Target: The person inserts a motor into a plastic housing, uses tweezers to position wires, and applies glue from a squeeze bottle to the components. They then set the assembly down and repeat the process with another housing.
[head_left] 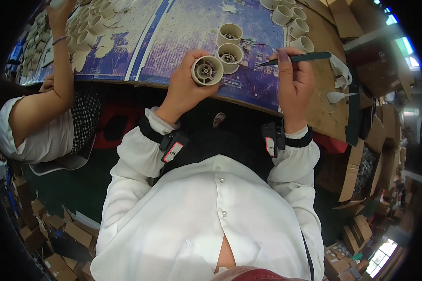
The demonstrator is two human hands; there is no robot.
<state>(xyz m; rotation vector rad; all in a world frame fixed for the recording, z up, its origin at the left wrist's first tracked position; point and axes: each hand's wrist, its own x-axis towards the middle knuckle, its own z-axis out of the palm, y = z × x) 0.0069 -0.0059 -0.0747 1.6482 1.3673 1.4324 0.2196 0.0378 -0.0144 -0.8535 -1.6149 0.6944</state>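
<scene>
My left hand (185, 89) is wrapped round a white cylindrical housing (207, 71), its open end turned up toward me. A round spoked part with a central hub shows inside it. In my right hand (295, 84) is a pair of dark tweezers (309, 57), held between thumb and fingers with the tip pointing left. The tip is apart from the housing. Two similar white housings, a nearer one (229, 58) and a farther one (229, 34), stand on the table just right of the held one, with thin wires beside them.
Worn blue cardboard (173, 28) covers the table. Several white housings (282, 16) stand at the far right, others (86, 40) at the far left. A white squeeze bulb (335, 97) lies right of my right hand. A co-worker's arm (63, 70) reaches in from the left. Cardboard boxes (351, 173) stand at right.
</scene>
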